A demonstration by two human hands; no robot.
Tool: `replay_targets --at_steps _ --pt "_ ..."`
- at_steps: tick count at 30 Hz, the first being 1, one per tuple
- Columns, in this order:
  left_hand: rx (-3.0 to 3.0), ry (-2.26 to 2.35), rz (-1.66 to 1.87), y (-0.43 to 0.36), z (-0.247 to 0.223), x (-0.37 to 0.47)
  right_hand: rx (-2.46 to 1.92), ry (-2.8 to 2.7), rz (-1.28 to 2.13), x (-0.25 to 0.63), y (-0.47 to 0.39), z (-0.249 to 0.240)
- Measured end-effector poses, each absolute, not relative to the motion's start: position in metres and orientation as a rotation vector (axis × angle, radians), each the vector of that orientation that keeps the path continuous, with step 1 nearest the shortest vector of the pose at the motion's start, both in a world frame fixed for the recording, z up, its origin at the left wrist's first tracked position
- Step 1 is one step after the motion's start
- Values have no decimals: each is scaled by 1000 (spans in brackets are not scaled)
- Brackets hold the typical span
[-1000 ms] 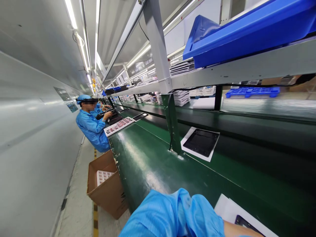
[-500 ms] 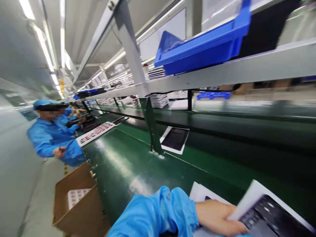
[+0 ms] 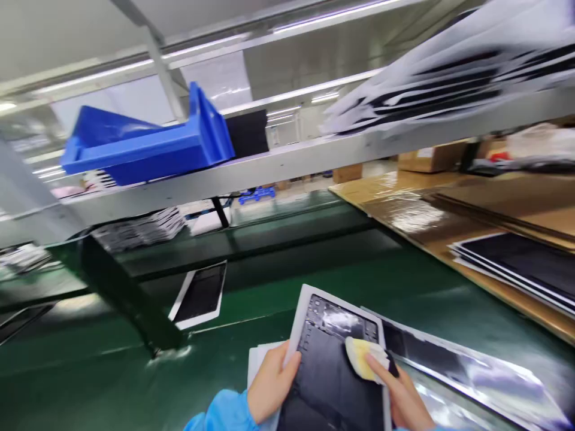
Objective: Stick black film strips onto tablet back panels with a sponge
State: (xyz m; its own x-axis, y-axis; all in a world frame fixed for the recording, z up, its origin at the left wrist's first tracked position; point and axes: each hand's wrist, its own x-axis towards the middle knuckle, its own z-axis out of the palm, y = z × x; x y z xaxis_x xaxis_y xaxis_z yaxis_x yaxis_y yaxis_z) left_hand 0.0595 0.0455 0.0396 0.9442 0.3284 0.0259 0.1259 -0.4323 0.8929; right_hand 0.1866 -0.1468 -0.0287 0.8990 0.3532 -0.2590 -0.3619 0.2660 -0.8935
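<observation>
My left hand (image 3: 272,382) grips the left edge of a flat black panel (image 3: 330,377) with a white border, thumb on top. The panel is tilted up above the green bench. In my right hand (image 3: 402,392) is a yellow and white pad (image 3: 365,358), pressed by the fingers on the panel's right side near its edge. White sheets (image 3: 257,362) lie behind my left hand. A long strip with dark and shiny parts (image 3: 462,365) lies to the right of the panel.
A bordered black panel (image 3: 200,294) lies on the green bench (image 3: 112,383) beyond a slanted green post (image 3: 126,299). Above, a shelf holds a blue bin (image 3: 148,143) and bagged sheets (image 3: 449,78). Stacked panels (image 3: 521,263) rest on brown cardboard (image 3: 404,209) at right.
The view has swung right, and the co-worker and the open carton are out of sight. The panel in my left hand now appears nearer the centre, and my right hand with the pad has come into view.
</observation>
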Motion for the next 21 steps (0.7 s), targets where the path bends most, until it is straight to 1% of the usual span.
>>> replay_targets --at_steps 3,7,9,12,15,18,21 --pt "2103 362 310 57 30 58 -1066 47 523 181 -141 -23" --pt "2196 416 463 81 20 56 -1118 27 337 186 -140 -23" --pt "2247 458 571 93 24 58 -1180 31 203 189 -140 -26" --pt "2366 469 730 103 48 68 -1313 -57 44 187 -139 -31" --pt "2501 407 838 104 88 90 -1398 -279 -41 180 -136 -29" --pt "2576 322 909 99 124 123 -1449 -390 -24 174 -132 -32" --pt "2542 293 950 90 147 164 -1568 -449 24 174 -123 -52"
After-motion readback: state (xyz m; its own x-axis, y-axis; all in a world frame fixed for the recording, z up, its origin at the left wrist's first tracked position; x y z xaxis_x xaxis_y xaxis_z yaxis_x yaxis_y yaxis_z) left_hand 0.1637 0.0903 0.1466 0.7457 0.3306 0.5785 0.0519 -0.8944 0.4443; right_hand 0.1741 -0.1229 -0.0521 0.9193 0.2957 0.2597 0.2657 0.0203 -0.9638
